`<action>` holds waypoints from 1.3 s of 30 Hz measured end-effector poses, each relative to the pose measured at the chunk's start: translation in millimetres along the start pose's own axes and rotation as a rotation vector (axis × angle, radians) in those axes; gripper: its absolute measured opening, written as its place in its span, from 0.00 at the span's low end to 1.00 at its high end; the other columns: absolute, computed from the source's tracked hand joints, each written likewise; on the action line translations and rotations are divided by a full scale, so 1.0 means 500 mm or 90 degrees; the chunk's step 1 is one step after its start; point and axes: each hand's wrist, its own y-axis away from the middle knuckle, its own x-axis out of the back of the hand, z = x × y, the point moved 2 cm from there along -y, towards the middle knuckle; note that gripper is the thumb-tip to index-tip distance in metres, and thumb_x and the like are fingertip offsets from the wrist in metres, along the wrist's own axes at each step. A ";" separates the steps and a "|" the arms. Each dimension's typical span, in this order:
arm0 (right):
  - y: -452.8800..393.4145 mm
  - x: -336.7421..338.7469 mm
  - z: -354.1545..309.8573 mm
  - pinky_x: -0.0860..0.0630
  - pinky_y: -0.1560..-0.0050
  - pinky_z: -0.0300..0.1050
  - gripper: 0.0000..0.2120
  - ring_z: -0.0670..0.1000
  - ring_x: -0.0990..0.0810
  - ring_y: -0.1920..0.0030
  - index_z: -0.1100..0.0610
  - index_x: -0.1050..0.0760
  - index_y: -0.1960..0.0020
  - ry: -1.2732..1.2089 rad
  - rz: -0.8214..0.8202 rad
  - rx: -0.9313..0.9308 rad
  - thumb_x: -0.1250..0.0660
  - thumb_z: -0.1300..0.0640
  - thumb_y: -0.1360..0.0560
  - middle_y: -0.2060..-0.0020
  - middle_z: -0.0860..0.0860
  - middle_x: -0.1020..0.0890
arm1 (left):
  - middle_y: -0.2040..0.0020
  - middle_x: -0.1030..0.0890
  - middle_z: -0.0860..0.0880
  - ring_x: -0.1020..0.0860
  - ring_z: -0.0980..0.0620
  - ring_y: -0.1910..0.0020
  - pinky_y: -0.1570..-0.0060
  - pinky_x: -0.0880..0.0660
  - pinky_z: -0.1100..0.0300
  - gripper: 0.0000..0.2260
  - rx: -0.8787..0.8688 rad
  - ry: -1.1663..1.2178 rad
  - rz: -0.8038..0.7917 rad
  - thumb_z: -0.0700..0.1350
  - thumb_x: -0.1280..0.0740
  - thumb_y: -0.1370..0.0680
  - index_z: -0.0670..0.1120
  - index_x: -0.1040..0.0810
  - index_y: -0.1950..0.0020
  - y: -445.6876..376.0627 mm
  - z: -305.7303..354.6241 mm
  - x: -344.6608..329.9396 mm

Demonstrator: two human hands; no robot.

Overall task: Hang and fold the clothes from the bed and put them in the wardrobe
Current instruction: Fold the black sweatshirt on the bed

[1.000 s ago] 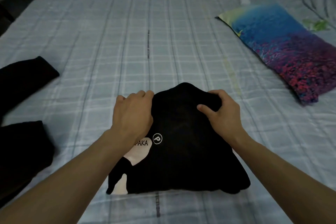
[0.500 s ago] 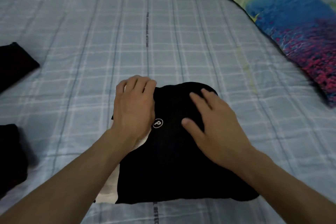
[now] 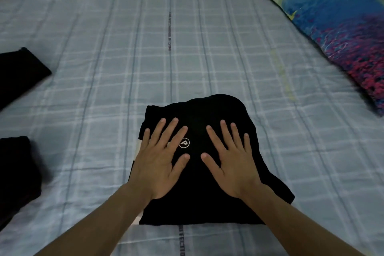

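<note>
A folded black garment [image 3: 199, 199] with a small white circled "P" logo lies on the pale checked bed sheet [image 3: 187, 48], near the front edge. My left hand [image 3: 160, 160] lies flat on its left half with fingers spread and straight. My right hand [image 3: 230, 162] lies flat on its right half, fingers spread the same way. Both palms press down on the cloth. A strip of white fabric shows along the garment's left edge, partly hidden under my left hand.
Two other black garments lie at the left: one at the mid-left edge [image 3: 18, 72] and one lower down [image 3: 16, 170]. A blue, pink and yellow patterned pillow [image 3: 342, 35] lies at the upper right.
Both hands went from curled at the garment's far edge to flat and spread on its top. The far part now lies folded down, making the garment shorter and squarer.
</note>
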 end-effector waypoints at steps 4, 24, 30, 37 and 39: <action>-0.032 -0.017 0.010 0.66 0.23 0.58 0.36 0.53 0.66 0.21 0.38 0.63 0.21 0.002 -0.047 -0.016 0.65 0.27 0.26 0.20 0.49 0.61 | 0.18 0.59 0.55 0.66 0.52 0.21 0.23 0.60 0.43 0.30 0.022 0.000 -0.036 0.64 0.58 0.19 0.56 0.54 0.18 -0.017 -0.011 -0.014; 0.178 -0.020 -0.002 0.44 0.26 0.66 0.31 0.57 0.47 0.21 0.45 0.46 0.20 0.065 0.014 0.046 0.52 0.34 0.20 0.20 0.50 0.45 | 0.18 0.53 0.49 0.58 0.45 0.19 0.24 0.51 0.36 0.25 0.003 -0.041 0.046 0.59 0.54 0.16 0.59 0.52 0.19 0.058 0.029 -0.014; 0.139 -0.034 0.019 0.40 0.27 0.65 0.32 0.58 0.42 0.22 0.46 0.40 0.22 0.052 0.018 0.053 0.48 0.34 0.22 0.22 0.51 0.39 | 0.18 0.54 0.51 0.60 0.47 0.19 0.24 0.51 0.36 0.25 0.011 -0.005 0.024 0.60 0.54 0.17 0.62 0.51 0.20 0.017 0.011 -0.035; 0.152 -0.013 0.014 0.42 0.26 0.64 0.33 0.56 0.45 0.21 0.45 0.45 0.21 0.046 0.010 0.062 0.53 0.31 0.21 0.21 0.50 0.43 | 0.18 0.53 0.48 0.59 0.44 0.19 0.24 0.52 0.36 0.25 0.023 -0.065 0.015 0.60 0.54 0.17 0.60 0.50 0.19 0.034 0.036 0.002; 0.163 -0.007 0.018 0.47 0.24 0.64 0.38 0.56 0.50 0.20 0.45 0.49 0.20 0.050 0.003 0.089 0.53 0.27 0.24 0.20 0.50 0.48 | 0.18 0.48 0.45 0.54 0.42 0.19 0.24 0.49 0.36 0.26 0.008 -0.110 0.043 0.56 0.50 0.17 0.54 0.45 0.19 0.065 0.064 0.028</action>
